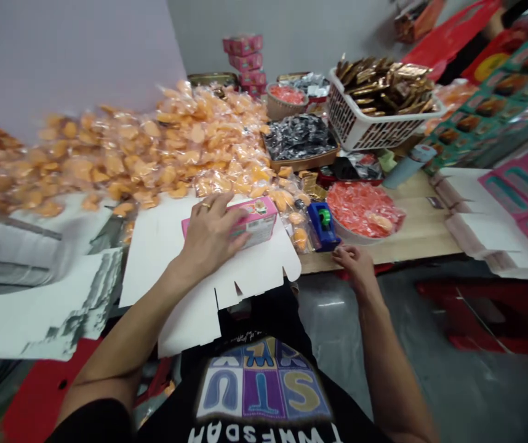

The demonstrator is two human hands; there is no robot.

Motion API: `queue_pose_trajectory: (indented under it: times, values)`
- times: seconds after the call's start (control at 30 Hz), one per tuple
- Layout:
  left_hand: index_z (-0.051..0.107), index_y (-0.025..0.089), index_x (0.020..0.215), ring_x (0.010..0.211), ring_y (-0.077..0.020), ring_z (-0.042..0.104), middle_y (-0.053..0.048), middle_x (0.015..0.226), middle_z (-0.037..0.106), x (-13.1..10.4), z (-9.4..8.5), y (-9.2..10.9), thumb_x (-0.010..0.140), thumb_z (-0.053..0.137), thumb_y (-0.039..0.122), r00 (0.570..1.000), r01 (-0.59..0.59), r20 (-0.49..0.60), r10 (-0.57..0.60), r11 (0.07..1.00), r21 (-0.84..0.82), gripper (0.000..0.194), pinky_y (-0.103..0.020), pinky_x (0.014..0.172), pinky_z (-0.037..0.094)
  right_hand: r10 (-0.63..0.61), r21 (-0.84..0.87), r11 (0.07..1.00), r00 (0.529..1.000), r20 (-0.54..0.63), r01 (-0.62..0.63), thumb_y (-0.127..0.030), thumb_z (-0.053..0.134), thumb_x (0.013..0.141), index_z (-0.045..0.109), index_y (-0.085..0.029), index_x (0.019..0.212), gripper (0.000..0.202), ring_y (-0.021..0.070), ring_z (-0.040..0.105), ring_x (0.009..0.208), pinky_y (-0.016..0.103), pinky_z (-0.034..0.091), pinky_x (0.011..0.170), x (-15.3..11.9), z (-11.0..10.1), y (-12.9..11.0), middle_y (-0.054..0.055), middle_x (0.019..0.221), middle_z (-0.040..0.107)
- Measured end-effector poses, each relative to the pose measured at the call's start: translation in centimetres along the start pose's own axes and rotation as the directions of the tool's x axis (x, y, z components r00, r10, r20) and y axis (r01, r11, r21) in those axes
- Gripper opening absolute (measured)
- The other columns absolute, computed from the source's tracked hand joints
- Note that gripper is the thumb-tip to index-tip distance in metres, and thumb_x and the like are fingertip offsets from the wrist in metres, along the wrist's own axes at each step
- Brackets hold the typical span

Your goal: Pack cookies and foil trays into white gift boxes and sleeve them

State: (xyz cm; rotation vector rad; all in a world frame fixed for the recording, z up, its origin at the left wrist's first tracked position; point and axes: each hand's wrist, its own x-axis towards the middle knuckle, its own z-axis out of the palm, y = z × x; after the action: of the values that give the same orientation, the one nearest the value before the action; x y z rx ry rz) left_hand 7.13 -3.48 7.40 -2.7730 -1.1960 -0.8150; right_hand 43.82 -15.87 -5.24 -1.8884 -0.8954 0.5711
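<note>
My left hand (214, 232) lies over a small pink printed box (260, 223), fingers across its top and thumb against its near side. Under the box is a flat white cardboard sheet (153, 246) with notched flaps that overhang the table's front edge. To the right stands a blue tape dispenser (323, 237) with a green hub. At its near end my right hand (354, 261) is closed in a pinch, on what looks like the tape's end; the clear strip itself barely shows.
Orange pieces in clear wrappers (153, 147) heap along the back left. Right of them are a box of black packets (300, 138), a bowl of pink-red packets (360, 206), a white basket (379, 129) of golden packets and a light-blue bottle (409, 166). Cardboard sheets (485, 209) lie far right.
</note>
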Motion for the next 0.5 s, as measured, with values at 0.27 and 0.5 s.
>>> queue_pose_trajectory:
  times: [0.27, 0.5]
  values:
    - [0.078, 0.024, 0.122, 0.138, -0.0342, 0.072, -0.014, 0.146, 0.078, -5.7, -2.9, -5.5, 0.103, 0.073, 0.032, 0.999, -0.010, -0.039, 0.006, 0.994, -0.111, 0.022, -0.056, 0.117, 0.058, -0.310, 0.248, 0.940, 0.894, 0.324, 0.236, -0.048, 0.071, 0.095, 0.082, -0.022, 0.110, 0.032, 0.0162, 0.065, 0.058, 0.030, 0.057, 0.060, -7.0, 7.0, -9.1, 0.000, 0.070, 0.071]
    - [0.082, 0.026, 0.106, 0.122, -0.0283, 0.079, -0.013, 0.136, 0.083, -5.9, -1.3, -6.2, 0.106, 0.071, 0.033, 0.996, 0.004, -0.088, -0.022, 0.982, -0.191, 0.014, -0.053, 0.110, 0.062, -0.409, 0.606, 0.794, 0.788, 0.460, 0.058, -0.050, 0.074, 0.100, 0.053, -0.030, 0.175, 0.081, 0.0184, 0.073, 0.065, 0.037, 0.070, 0.069, -11.3, 16.7, -17.8, -0.004, 0.076, 0.078]
